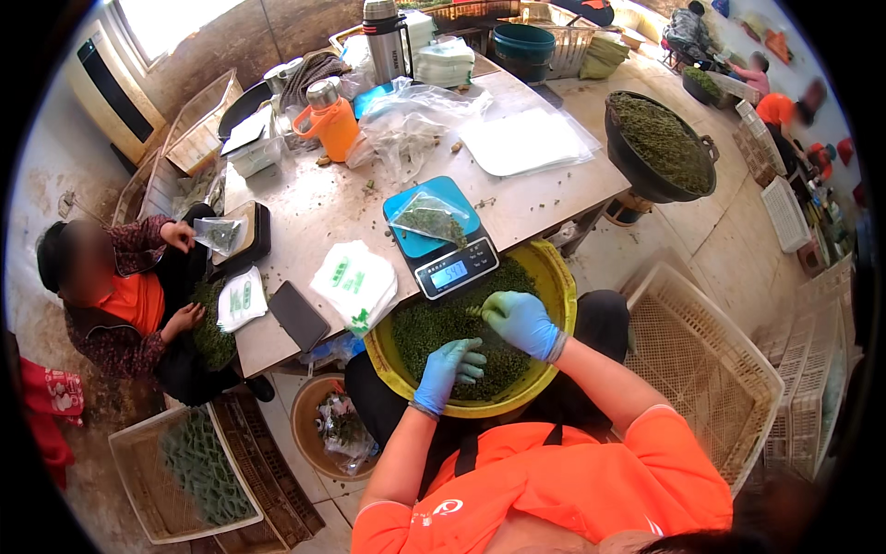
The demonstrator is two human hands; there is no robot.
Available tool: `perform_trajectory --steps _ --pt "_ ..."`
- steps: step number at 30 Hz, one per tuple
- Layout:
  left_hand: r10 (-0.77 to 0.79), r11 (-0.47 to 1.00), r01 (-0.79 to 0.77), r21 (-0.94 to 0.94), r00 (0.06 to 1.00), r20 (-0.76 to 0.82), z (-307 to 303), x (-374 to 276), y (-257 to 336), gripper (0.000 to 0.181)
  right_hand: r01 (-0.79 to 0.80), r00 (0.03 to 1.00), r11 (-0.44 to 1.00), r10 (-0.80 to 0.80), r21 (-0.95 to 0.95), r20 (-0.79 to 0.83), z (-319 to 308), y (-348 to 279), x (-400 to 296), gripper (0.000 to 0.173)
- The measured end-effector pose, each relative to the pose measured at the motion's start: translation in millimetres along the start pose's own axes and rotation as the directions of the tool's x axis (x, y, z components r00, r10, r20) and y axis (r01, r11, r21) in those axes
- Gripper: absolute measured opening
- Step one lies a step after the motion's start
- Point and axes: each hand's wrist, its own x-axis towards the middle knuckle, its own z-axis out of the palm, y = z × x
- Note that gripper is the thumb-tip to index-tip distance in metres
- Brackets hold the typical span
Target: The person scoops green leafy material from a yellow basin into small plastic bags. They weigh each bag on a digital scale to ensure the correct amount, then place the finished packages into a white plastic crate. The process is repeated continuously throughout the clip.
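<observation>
A yellow basin of small green berries, which look like green peppercorns, sits at my lap. Over it, my right hand, in a blue glove, pinches a small green bit at its fingertips. My left hand, also gloved, hovers above the berries with fingers apart and nothing in it. Just beyond, a blue-topped digital scale stands at the table edge, its display lit. On its pan lies a clear plastic bag partly filled with green berries. Left of the scale is a stack of printed bags.
A dark phone lies on the table, with an orange flask farther back. A co-worker sits at left by another scale. Crates and a waste bucket flank me; a black tub stands right.
</observation>
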Motion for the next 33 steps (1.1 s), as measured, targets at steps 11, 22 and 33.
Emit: perform_trajectory --steps 11,22,33 --pt "0.214 0.909 -0.165 0.383 0.973 -0.088 16.9 -14.0 11.5 0.042 0.011 0.976 0.954 -0.075 -0.301 -0.205 -8.7 -16.5 83.5 0.024" --pt "0.944 -0.151 -0.402 0.903 0.213 0.252 15.6 14.4 187.8 0.04 0.057 0.948 0.945 -0.153 -0.322 -0.28 -11.9 -7.6 129.3 0.021" --pt "0.807 -0.363 -0.37 0.855 0.334 0.487 -7.1 94.2 216.1 0.015 0.411 0.882 0.877 -0.313 -0.248 0.353 -11.9 6.4 117.1 0.02"
